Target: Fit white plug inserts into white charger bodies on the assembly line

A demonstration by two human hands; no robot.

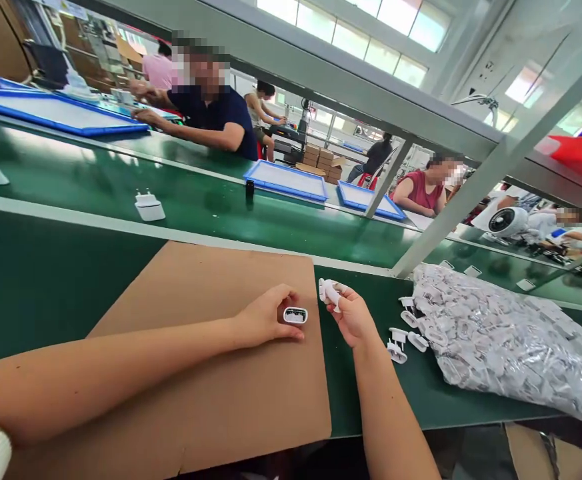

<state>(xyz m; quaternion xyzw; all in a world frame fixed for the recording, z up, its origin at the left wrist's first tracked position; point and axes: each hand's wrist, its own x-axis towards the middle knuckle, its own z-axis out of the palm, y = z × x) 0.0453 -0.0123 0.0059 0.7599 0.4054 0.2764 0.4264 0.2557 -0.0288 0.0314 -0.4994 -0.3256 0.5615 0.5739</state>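
Observation:
Over the brown cardboard sheet (211, 380), my left hand (268, 313) curls around a white charger housing (295, 315). Its oval open end faces me, and dark parts show inside. To the right, just past the cardboard's edge, my right hand (353, 317) pinches a small white plastic plug cover (331, 293) between thumb and fingers. The two pieces are apart. Several similar white plug covers (397, 345) lie loose on the green bench to the right of my right hand.
A large clear plastic bag (511, 340) full of white pieces fills the right side. Beyond the bench runs a green conveyor (195, 213) carrying a white charger (149, 205). Blue-rimmed trays (287, 180) stand beyond it. A slanted metal post (451, 207) rises ahead; co-workers sit opposite.

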